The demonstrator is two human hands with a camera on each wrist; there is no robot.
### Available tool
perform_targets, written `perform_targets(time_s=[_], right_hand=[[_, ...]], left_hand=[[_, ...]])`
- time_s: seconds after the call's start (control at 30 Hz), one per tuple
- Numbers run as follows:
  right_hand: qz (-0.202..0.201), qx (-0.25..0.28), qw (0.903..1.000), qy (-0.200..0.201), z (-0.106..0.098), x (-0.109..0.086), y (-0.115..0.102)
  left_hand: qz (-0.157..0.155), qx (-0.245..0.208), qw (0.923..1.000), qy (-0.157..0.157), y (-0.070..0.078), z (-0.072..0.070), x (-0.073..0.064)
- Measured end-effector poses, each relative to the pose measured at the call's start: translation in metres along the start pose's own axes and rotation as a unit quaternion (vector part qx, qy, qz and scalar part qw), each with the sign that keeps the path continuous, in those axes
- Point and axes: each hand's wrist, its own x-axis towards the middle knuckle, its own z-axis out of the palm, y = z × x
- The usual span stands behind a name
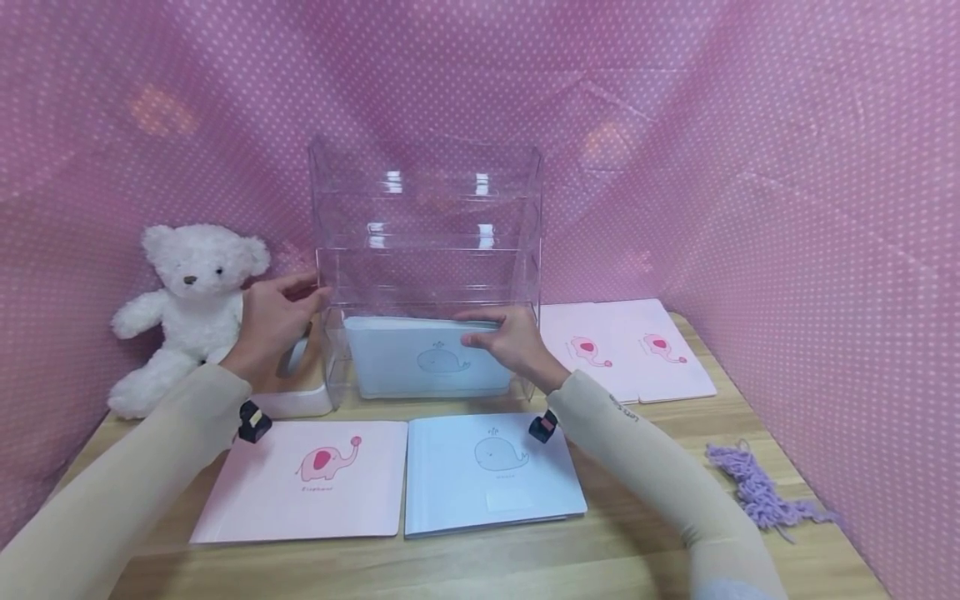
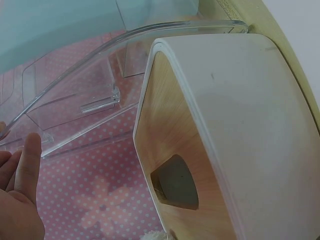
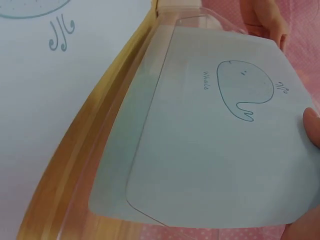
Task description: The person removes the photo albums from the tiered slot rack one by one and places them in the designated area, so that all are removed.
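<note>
A clear acrylic rack (image 1: pixel 427 271) with several tiers stands at the back of the table. My left hand (image 1: pixel 277 325) grips its left side edge, fingertips and thumb at the panel. In the lowest tier a pale blue whale booklet (image 1: pixel 397 358) stands nearly upright. My right hand (image 1: pixel 517 346) pinches that booklet's top right part, thumb on the front cover and fingers behind. In the right wrist view the whale cover (image 3: pixel 200 150) shows behind the rack's clear front lip. A pink elephant booklet (image 1: pixel 262 492) and another blue whale booklet (image 1: pixel 442 475) lie flat in front.
A white teddy bear (image 1: pixel 202 292) sits at the back left. Beside the rack's left side is a white box with a wood-look face (image 2: pixel 240 100). Pink elephant booklets (image 1: pixel 630 367) lie at the right, and purple yarn (image 1: pixel 757 492) is near the right edge.
</note>
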Motion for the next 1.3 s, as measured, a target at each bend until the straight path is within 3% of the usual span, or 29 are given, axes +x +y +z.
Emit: perform_targets(time_s=[0.53, 0.77, 1.03, 1.3], right_hand=[[-0.051, 0.010, 0.9976, 0.045, -0.022, -0.007, -0.013], [-0.071, 0.027, 0.9948, 0.069, -0.043, -0.010, -0.019], [-0.046, 0.070, 0.9924, 0.090, -0.073, -0.019, -0.025], [-0.038, 0.080, 0.9918, 0.092, -0.110, -0.030, -0.023]], left_hand=[[-0.010, -0.005, 0.9999, -0.005, -0.001, 0.001, 0.000], [0.006, 0.009, 0.9999, 0.005, -0.003, 0.002, 0.000], [0.021, 0.009, 0.9996, 0.017, -0.003, 0.002, 0.001], [0.007, 0.005, 0.9999, 0.011, -0.005, 0.002, 0.002]])
